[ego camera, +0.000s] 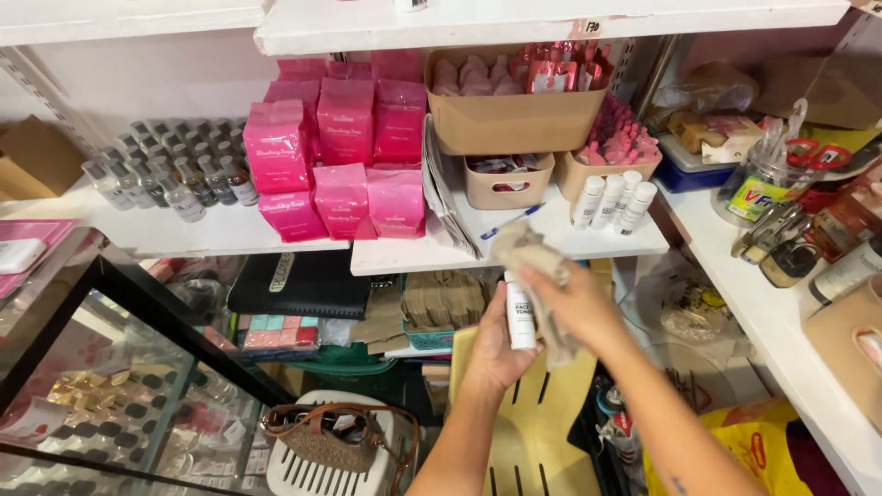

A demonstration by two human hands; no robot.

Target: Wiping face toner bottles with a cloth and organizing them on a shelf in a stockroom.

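Mid-wipe, by the look of it. Left hand (494, 344) closed round white bottle (520, 312), upright, centre of scene, below shelf (551, 241). Right hand (574, 303) pinching beige cloth (533, 262) over its top. Next likely needs bottle turned for unwiped sides. Bottle slim, white, dark-lettered label. Farther: three like bottles (611, 197) standing on shelf.

Crowded shelf (514, 241) ahead; open gap beneath.
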